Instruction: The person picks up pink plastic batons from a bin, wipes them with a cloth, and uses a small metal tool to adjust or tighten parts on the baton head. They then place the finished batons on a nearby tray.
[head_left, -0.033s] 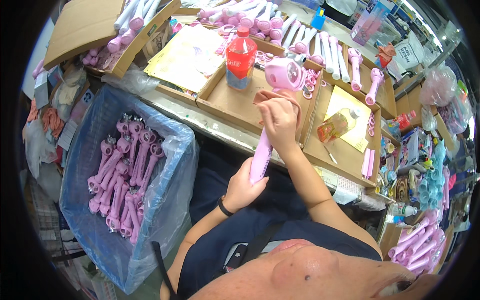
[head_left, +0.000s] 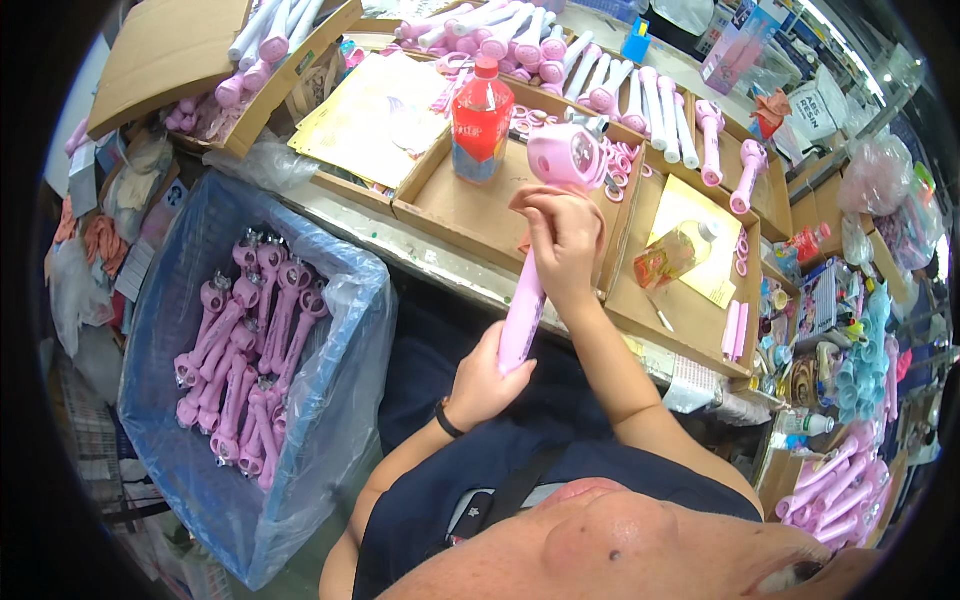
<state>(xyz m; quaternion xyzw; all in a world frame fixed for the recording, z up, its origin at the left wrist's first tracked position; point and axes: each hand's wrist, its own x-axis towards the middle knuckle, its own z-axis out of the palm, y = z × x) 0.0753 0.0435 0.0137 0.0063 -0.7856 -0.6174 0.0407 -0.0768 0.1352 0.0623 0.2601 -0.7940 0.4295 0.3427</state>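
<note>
A long pink wand-like device with a thick rounded head is held tilted in front of me, its head up over the cardboard tray. My left hand is closed round the lower end of its handle. Higher up, my right hand wraps a brownish-pink cloth around the neck just below the head. The fingers and cloth hide that part of the device. Many similar pink devices lie in a blue crate lined with clear plastic, at my left.
A red-capped bottle stands in the tray, near pink rings. To its right, another bottle lies tilted on yellow paper. White-handled pink parts line the back. A box of pink tubes sits lower right.
The device's head has turned slightly and now sits a little lower and further left. My right hand and the cloth have shifted slightly with it; both hands keep their hold.
</note>
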